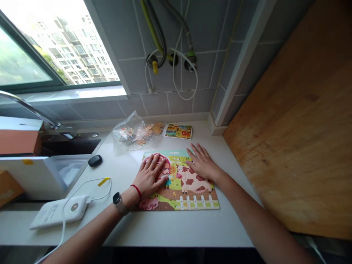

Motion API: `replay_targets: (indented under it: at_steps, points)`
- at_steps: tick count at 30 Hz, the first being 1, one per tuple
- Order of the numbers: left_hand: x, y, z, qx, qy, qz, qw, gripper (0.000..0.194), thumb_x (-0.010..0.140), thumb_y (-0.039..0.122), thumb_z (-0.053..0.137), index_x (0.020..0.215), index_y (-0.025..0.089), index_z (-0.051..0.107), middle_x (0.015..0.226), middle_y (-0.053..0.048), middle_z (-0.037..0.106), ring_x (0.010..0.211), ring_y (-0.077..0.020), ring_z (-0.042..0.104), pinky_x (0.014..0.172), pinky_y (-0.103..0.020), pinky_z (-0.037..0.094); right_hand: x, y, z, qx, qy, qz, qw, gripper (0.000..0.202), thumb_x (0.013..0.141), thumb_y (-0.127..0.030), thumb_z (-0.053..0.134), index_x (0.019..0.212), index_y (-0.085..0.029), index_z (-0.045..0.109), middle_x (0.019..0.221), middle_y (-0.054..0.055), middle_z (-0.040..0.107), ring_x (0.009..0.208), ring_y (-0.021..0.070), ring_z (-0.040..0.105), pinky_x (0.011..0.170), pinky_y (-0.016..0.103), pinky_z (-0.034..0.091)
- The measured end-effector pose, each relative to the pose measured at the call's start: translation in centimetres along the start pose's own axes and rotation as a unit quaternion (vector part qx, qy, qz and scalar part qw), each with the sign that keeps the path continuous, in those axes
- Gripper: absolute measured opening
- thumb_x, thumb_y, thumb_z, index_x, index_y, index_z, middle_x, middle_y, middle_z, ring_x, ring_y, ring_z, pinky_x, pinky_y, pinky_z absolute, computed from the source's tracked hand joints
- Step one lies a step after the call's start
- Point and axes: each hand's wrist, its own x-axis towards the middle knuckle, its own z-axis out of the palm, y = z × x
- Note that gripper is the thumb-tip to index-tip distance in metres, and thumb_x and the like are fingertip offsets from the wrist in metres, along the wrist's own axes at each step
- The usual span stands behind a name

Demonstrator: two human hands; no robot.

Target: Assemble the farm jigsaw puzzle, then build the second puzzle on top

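A farm-picture jigsaw puzzle (176,203) lies flat on the white counter, its pieces joined into a rectangle with a cow, a pig and a fence. My left hand (151,174) rests palm down on its left part, fingers spread, covering some of the red barn. Over the upper right edge lies my right hand (202,163), also flat with the fingers apart. Neither hand grips anything. Behind the puzzle are a clear plastic bag (128,134) with puzzle pieces in it, several orange-brown pieces (157,128) and a small picture card (178,131) showing animals.
To the left are a black mouse (95,160), a white power bank (62,211) with a cable, and a sink with boxes (19,141) on it. A wooden panel (297,139) bounds the right side. Hoses (154,29) hang on the tiled wall.
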Motion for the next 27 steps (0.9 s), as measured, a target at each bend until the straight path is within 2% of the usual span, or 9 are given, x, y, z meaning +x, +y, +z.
replay_targets:
  at_steps: [2, 3, 5, 7, 11, 14, 19, 25, 27]
  points:
    - [0.5, 1.6, 0.0, 0.010, -0.003, -0.031, 0.999, 0.088, 0.098, 0.074, 0.048, 0.168, 0.023, 0.030, 0.174, -0.018, 0.022, 0.160, -0.0490, 0.016, 0.122, -0.067, 0.026, 0.0, -0.5, -0.3, -0.020, -0.011, 0.004, 1.000, 0.070, 0.103, -0.058, 0.048, 0.163, -0.022, 0.043, 0.175, 0.010, 0.020, 0.164, 0.0358, 0.010, 0.131, 0.058, 0.012]
    - [0.9, 2.8, -0.1, 0.007, -0.005, -0.021, 1.000, 0.093, 0.096, 0.077, 0.047, 0.168, 0.022, 0.028, 0.175, -0.018, 0.019, 0.160, -0.0487, 0.015, 0.123, -0.066, 0.026, -0.1, -0.8, -0.6, -0.030, -0.020, 0.007, 0.999, 0.070, 0.103, -0.057, 0.047, 0.163, -0.021, 0.042, 0.176, 0.011, 0.019, 0.164, 0.0357, 0.009, 0.131, 0.058, 0.012]
    - [1.7, 5.7, -0.2, -0.017, -0.019, 0.036, 0.999, 0.094, 0.097, 0.079, 0.044, 0.169, 0.023, 0.024, 0.176, -0.014, 0.014, 0.162, -0.0440, 0.011, 0.127, -0.062, 0.022, -0.1, -1.4, -1.2, -0.049, -0.039, 0.015, 0.998, 0.067, 0.106, -0.050, 0.043, 0.164, -0.018, 0.039, 0.176, 0.012, 0.017, 0.164, 0.0355, 0.008, 0.131, 0.057, 0.013]
    - [2.6, 8.7, -0.4, -0.051, -0.046, 0.088, 0.994, 0.097, 0.096, 0.082, 0.040, 0.170, 0.021, 0.020, 0.176, -0.014, 0.012, 0.163, -0.0425, 0.008, 0.128, -0.065, 0.017, 0.0, -1.7, -1.7, -0.063, -0.049, 0.029, 0.996, 0.061, 0.106, -0.037, 0.039, 0.165, -0.018, 0.039, 0.176, 0.012, 0.020, 0.164, 0.0350, 0.011, 0.131, 0.056, 0.016]
    - [3.9, 12.7, -0.9, -0.105, -0.082, 0.123, 0.983, 0.103, 0.094, 0.084, 0.039, 0.170, 0.018, 0.019, 0.176, -0.018, 0.008, 0.163, -0.0444, 0.004, 0.125, -0.073, 0.012, 0.3, -1.8, -2.3, -0.063, -0.051, 0.038, 0.996, 0.062, 0.099, -0.018, 0.040, 0.161, -0.020, 0.046, 0.174, 0.010, 0.028, 0.162, 0.0334, 0.020, 0.130, 0.054, 0.022]
    - [3.9, 13.1, -1.2, -0.121, -0.082, 0.134, 0.980, 0.102, 0.095, 0.083, 0.041, 0.170, 0.018, 0.018, 0.175, -0.020, 0.010, 0.163, -0.0433, 0.007, 0.126, -0.072, 0.013, 0.4, -1.6, -2.3, -0.058, -0.038, 0.033, 0.997, 0.064, 0.096, -0.015, 0.043, 0.160, -0.020, 0.048, 0.173, 0.009, 0.031, 0.161, 0.0334, 0.024, 0.129, 0.055, 0.024]
    - [3.1, 11.3, -1.4, -0.121, -0.087, 0.166, 0.975, 0.090, 0.100, 0.074, 0.043, 0.170, 0.025, 0.017, 0.177, -0.013, 0.009, 0.163, -0.0406, 0.010, 0.129, -0.066, 0.016, 0.2, -1.4, -1.9, -0.048, -0.010, 0.026, 0.998, 0.063, 0.096, -0.013, 0.042, 0.157, -0.019, 0.052, 0.170, 0.011, 0.037, 0.159, 0.0321, 0.030, 0.128, 0.054, 0.026]
    - [3.5, 9.7, -2.0, -0.120, -0.104, 0.194, 0.968, 0.092, 0.100, 0.072, 0.048, 0.170, 0.022, 0.017, 0.176, -0.014, 0.017, 0.163, -0.0389, 0.015, 0.129, -0.063, 0.018, 0.8, -0.8, -1.5, 0.050, 0.084, 0.021, 0.995, 0.047, 0.103, -0.030, 0.045, 0.138, -0.012, 0.070, 0.155, 0.018, 0.057, 0.151, 0.0338, 0.045, 0.127, 0.056, 0.031]
    - [3.9, 9.5, -2.6, -0.124, -0.099, 0.198, 0.967, 0.084, 0.102, 0.069, 0.047, 0.168, 0.023, 0.025, 0.175, -0.013, 0.024, 0.161, -0.0374, 0.022, 0.128, -0.061, 0.023, 1.0, -1.0, -1.7, 0.124, 0.132, -0.002, 0.983, 0.047, 0.105, -0.037, 0.044, 0.129, -0.012, 0.075, 0.145, 0.019, 0.066, 0.148, 0.0334, 0.049, 0.125, 0.055, 0.035]
